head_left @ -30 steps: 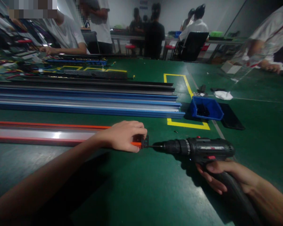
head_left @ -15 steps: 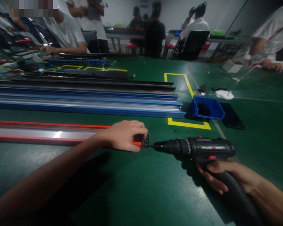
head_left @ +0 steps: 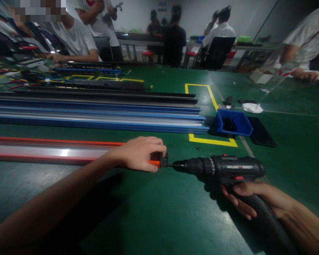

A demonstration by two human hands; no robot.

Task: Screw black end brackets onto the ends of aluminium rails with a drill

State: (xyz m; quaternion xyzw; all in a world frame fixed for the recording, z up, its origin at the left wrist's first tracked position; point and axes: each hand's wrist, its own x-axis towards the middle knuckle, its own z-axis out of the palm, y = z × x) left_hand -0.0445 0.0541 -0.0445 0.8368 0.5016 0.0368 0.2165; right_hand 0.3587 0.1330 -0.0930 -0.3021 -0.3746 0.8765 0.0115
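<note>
My left hand [head_left: 143, 154] grips the right end of a long orange-edged metal profile [head_left: 66, 152] lying on the green table. At that end sits a black end cap [head_left: 164, 160], with my fingers against it. My right hand [head_left: 244, 198] is wrapped round the handle of a black cordless drill [head_left: 228, 168], which points left. The drill's long thin bit [head_left: 177, 165] reaches to the black end cap. Whether a screw is under its tip cannot be seen. A small dark screw [head_left: 199, 149] lies on the table above the drill chuck.
Blue metal profiles [head_left: 101, 122] and black ones [head_left: 108, 95] lie behind the orange one. A blue bin [head_left: 235, 122] holds small dark parts beside a black phone-like slab [head_left: 263, 131]. White crumpled paper [head_left: 252, 107] lies beyond. A co-worker's hand [head_left: 305, 75] rests at the far right.
Both my hands, the drill and the orange-edged profile stay almost where they were. In the background, a standing person's hands have risen slightly.
</note>
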